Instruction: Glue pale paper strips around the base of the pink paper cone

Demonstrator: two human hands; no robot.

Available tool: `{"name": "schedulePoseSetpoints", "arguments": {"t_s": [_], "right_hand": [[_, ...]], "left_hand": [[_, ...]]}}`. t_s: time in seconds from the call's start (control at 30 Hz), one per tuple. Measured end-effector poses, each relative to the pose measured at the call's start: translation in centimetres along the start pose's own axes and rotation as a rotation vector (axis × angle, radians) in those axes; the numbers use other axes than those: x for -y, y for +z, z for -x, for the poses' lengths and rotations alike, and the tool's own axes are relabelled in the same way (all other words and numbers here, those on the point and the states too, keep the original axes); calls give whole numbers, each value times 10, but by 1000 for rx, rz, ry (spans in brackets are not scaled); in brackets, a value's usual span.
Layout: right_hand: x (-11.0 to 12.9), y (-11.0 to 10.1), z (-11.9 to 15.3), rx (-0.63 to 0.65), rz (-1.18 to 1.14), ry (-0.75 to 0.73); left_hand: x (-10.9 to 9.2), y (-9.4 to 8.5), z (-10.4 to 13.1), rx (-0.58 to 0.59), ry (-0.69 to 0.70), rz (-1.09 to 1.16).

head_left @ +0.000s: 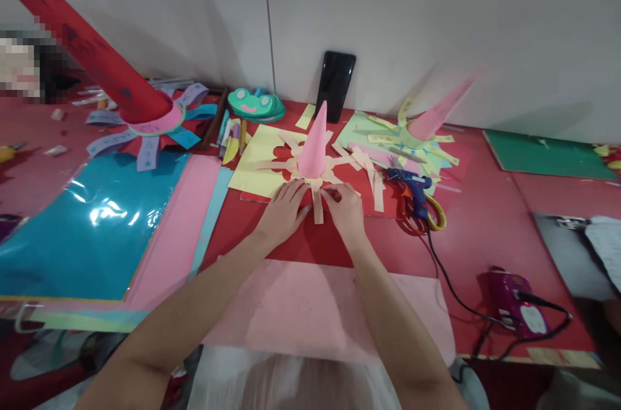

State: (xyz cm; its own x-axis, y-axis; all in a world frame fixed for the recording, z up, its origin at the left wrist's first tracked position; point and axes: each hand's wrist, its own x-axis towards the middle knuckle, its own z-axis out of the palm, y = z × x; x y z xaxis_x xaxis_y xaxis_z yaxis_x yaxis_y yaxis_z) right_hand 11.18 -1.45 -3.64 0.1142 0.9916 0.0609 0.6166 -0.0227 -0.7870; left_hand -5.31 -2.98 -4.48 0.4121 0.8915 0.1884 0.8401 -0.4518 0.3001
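A pink paper cone [314,151] stands upright on a flower-shaped peach base, with paper strips [318,206] spreading out from it. My left hand [286,211] lies with its fingers stretched over the front left of the base. On the other side, my right hand [345,208] has its fingers pinched together close beside the front strip; whatever is between them is hidden. Red card and a yellow sheet [257,148] lie under the cone piece. Loose peach strips [373,180] are scattered right of it.
To the right lie a blue glue gun [413,191], yellow-handled scissors [437,213] and a corded purple box [517,300]. A second pink cone [444,109] stands behind. A tall red cone [107,67] leans at left. A phone [336,83] rests against the wall.
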Motion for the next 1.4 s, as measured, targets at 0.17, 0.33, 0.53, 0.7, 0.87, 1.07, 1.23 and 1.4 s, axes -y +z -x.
{"name": "schedulePoseSetpoints", "arguments": {"t_s": [0.17, 0.33, 0.53, 0.7, 0.87, 1.07, 1.23, 1.4], "right_hand": [[-4, 3, -1, -30, -9, -7], [-11, 4, -9, -105, -63, -79], [-12, 3, -12, -82, -63, -56], [-9, 2, -11, -36, -14, -47], [-9, 3, -12, -33, -2, -32], [-11, 4, -11, -64, -45, -49], [-10, 1, -7, -65, -57, -25], [-1, -1, -4, 26, -86, -10]], "left_hand": [[-10, -10, 3, -118, -24, -49], [-16, -9, 7, 4, 129, -33], [-15, -4, 6, -13, 303, -137], [-12, -4, 4, -1, 336, -136], [-10, -5, 2, 14, 357, -83], [-10, -3, 2, 23, 365, -118], [-9, -1, 1, 9, 360, -117], [-9, -2, 2, 34, 356, -119]]}}
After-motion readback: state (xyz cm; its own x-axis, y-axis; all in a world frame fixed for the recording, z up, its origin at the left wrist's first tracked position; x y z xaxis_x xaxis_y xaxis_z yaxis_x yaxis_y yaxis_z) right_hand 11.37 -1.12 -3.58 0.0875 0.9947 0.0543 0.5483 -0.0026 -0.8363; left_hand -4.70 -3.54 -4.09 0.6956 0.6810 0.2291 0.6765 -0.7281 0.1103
